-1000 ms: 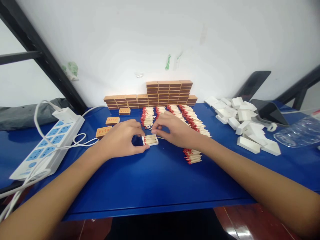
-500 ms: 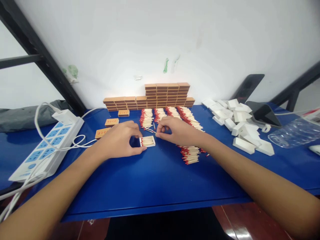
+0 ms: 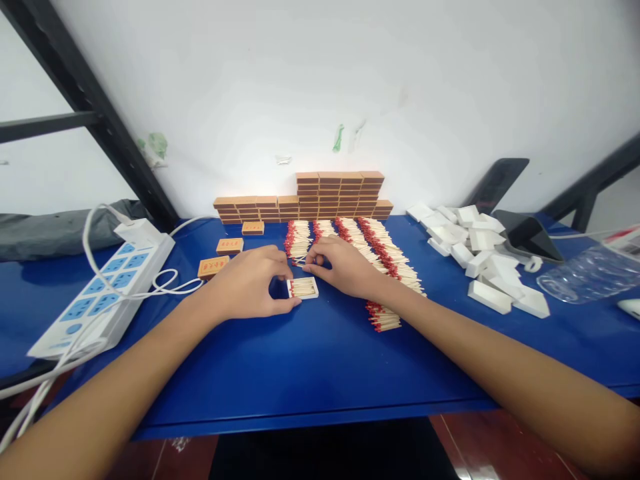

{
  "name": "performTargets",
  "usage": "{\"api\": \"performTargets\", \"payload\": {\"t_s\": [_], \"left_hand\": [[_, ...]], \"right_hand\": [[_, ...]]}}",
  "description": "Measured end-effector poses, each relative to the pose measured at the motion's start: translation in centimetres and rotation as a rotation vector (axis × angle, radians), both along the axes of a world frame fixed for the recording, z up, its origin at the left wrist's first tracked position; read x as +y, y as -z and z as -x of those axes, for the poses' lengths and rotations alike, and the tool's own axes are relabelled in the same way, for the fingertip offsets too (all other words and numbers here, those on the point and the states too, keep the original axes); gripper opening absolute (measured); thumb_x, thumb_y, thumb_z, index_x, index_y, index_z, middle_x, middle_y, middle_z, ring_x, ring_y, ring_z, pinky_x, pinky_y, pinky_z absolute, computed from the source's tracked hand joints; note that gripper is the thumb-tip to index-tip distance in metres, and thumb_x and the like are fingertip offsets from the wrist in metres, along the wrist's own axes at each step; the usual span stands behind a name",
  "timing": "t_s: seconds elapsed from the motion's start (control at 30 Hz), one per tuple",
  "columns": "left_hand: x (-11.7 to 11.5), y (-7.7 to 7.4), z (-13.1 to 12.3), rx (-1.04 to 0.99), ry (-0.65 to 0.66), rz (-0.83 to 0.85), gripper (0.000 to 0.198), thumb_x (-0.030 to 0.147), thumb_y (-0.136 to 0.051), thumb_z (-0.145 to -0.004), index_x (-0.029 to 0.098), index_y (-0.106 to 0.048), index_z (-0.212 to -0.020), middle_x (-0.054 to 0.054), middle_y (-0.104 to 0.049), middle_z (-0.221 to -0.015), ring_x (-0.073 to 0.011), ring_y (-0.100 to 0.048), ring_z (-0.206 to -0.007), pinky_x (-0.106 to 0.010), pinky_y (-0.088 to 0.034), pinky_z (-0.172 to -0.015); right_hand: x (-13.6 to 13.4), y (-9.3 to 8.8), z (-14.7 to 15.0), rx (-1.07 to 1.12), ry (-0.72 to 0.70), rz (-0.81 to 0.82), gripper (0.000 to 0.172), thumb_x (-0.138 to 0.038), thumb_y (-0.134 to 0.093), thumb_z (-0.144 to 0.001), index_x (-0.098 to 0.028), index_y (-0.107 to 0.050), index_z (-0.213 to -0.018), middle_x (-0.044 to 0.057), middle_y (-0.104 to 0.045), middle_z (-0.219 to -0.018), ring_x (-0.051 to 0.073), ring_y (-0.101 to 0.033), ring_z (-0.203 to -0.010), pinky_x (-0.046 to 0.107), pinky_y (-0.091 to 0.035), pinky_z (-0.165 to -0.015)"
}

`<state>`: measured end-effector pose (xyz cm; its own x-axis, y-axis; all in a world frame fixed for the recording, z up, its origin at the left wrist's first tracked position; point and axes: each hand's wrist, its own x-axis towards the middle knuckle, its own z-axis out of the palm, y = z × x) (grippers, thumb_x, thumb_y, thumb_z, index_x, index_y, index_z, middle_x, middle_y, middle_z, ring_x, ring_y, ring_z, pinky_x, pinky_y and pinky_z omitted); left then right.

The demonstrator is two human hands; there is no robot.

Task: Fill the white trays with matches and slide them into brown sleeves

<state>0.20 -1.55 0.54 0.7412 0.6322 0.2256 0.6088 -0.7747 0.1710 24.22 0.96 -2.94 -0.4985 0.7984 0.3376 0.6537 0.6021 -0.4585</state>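
A white matchbox tray (image 3: 316, 288) with a layer of red-headed matches (image 3: 303, 287) in it lies flat on the blue table. My left hand (image 3: 253, 281) holds its left end between thumb and fingers. Just behind the tray, my right hand (image 3: 340, 265) is closed in a pinch at a few loose matches (image 3: 299, 261); its fingertips partly hide them. Rows of matches (image 3: 300, 237) lie beyond, and a longer row of matches (image 3: 393, 250) runs along the right, partly under my right wrist.
Orange-brown matchboxes (image 3: 340, 190) are stacked against the wall. Separate matchboxes (image 3: 230, 246) sit at left, near a white power strip (image 3: 107, 293) with cables. White empty trays (image 3: 490, 267) are heaped at right, beside a dark phone-like object (image 3: 530, 235) and a clear plastic bottle (image 3: 585, 273).
My right hand has moved slightly left to the loose matches, its fingertips closing at them. My left hand still holds the tray. The whole view has shifted a little.
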Motion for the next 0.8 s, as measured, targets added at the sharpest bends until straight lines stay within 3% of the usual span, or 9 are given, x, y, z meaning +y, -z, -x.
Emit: {"api": "performTargets", "payload": {"t_s": [0.4, 0.8], "left_hand": [[0.3, 0.1, 0.1, -0.016, -0.003, -0.015, 0.029, 0.048, -0.076, -0.089, 0.02, -0.082, -0.095, -0.007, -0.072, -0.09, -0.0245, -0.068, -0.089, -0.037, -0.05, -0.077], [0.4, 0.3, 0.1, -0.049, 0.011, -0.001, 0.028, 0.047, -0.077, -0.089, 0.019, -0.079, -0.091, -0.007, -0.073, -0.091, -0.0247, -0.067, -0.09, -0.037, -0.05, -0.078]], "right_hand": [[-1.3, -2.3, -1.6, -0.05, -0.08, 0.1, 0.017, -0.026, -0.065, -0.104, -0.019, -0.067, -0.089, 0.005, -0.067, -0.092, 0.021, -0.058, -0.093, 0.033, -0.042, -0.081], [-2.5, -1.0, -0.3, 0.012, -0.161, 0.022, 0.01, -0.019, -0.068, -0.102, -0.019, -0.07, -0.091, 0.003, -0.063, -0.087, 0.018, -0.056, -0.085, 0.031, -0.041, -0.078]]}}
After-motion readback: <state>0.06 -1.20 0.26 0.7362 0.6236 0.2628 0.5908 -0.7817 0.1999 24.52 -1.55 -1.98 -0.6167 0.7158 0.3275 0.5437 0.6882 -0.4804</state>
